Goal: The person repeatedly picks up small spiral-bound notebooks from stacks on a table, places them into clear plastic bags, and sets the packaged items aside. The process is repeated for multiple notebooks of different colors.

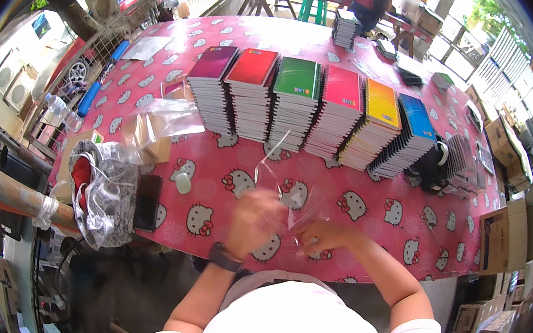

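Observation:
Above the near part of the table, my right hand (321, 237) is closed on a piece of clear plastic film (307, 211), which may be a bag. My left hand (255, 214), a dark band at its wrist, is beside it at the film's left edge, its fingers smeared by motion. A shiny thin strip (271, 157) rises above the left hand; I cannot tell whether it belongs to the film. Beyond both hands stand several tall stacks of spiral notebooks, with purple (214, 57), red (251, 66), green (298, 77), pink (345, 89), yellow (383, 104) and blue (417, 116) covers.
Left on the pink patterned table (363, 232) are clear plastic bags (171, 117), a grey patterned cloth bag (111, 195), a dark flat case (147, 203) and a white mouse-shaped object (183, 182). Wrapped stacks (461, 164) and a cardboard box (504, 237) stand right. Another person (369, 5) is behind.

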Tool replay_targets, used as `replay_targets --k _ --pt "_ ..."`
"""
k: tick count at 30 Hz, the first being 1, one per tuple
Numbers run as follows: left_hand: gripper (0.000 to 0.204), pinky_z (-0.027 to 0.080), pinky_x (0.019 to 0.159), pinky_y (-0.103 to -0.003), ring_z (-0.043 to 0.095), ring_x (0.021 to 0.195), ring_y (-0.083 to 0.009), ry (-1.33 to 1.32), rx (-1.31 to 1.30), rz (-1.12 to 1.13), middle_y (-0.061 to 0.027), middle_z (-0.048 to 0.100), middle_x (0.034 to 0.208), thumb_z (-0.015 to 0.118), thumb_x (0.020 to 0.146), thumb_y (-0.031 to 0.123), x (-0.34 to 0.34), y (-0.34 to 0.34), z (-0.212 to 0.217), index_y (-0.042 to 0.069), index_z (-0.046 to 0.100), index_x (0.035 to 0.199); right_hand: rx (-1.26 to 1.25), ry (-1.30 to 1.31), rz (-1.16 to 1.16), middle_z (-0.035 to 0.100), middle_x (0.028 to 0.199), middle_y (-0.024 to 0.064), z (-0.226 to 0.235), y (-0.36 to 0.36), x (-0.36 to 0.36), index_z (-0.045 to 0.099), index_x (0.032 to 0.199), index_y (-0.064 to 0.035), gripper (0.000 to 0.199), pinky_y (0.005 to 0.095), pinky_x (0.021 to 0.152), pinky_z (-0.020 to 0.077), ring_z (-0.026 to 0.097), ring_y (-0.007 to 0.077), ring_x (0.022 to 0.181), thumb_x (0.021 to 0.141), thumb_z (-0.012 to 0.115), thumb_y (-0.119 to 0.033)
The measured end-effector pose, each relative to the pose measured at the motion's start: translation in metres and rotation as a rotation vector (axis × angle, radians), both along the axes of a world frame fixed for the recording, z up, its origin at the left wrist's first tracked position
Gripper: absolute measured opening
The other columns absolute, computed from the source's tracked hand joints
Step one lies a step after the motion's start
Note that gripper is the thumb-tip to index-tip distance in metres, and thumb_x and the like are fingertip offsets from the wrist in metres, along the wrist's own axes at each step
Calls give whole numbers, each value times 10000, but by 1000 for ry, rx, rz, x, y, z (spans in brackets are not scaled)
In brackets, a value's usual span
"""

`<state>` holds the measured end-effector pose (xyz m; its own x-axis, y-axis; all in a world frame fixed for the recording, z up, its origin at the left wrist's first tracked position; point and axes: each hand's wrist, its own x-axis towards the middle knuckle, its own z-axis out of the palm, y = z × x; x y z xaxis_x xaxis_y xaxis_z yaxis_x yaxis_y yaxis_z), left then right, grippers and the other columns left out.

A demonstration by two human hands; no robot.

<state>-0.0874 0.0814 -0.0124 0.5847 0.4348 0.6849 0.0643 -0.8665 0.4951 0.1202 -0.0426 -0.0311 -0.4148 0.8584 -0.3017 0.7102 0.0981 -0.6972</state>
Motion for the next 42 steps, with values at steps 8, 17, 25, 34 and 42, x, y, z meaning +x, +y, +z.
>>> replay_targets --k 8,17,25,34,42 --pt "626 252 1011 -554 294 1272 -397 666 -80 237 -163 289 1423 584 811 350 47 -18 -76 120 374 1355 408 -565 -571 532 1085 47 -31 -51 58 582 1166 -190 558 572 944 292 418 274 1129 685 712 -441" --pt "643 199 1028 -590 260 1312 -355 731 22 299 -122 250 1461 556 829 403 27 -2 -90 151 340 1380 376 -464 -727 433 1265 76 -26 -62 74 508 1235 -209 683 556 992 260 360 324 1186 637 753 -430" --pt "617 248 1037 -531 289 1286 -362 592 -18 281 -147 318 1404 576 818 378 4 13 -72 127 378 1347 341 -606 -759 522 1137 105 -3 -12 50 568 1107 -126 504 479 855 422 461 332 1104 682 733 -339" --pt "390 348 986 -478 375 1192 -379 236 -198 293 -159 416 1299 635 774 203 -14 28 -98 99 558 1143 1111 -278 -314 537 976 112 134 265 -70 574 1059 -90 284 401 801 461 515 287 976 775 575 -102" --pt "400 364 968 -489 394 1167 -403 121 -282 246 -169 418 1297 644 761 154 -8 27 -105 98 549 1145 611 -779 -250 459 1194 117 152 366 -101 641 1094 -173 344 437 861 463 453 324 1114 772 635 -294"
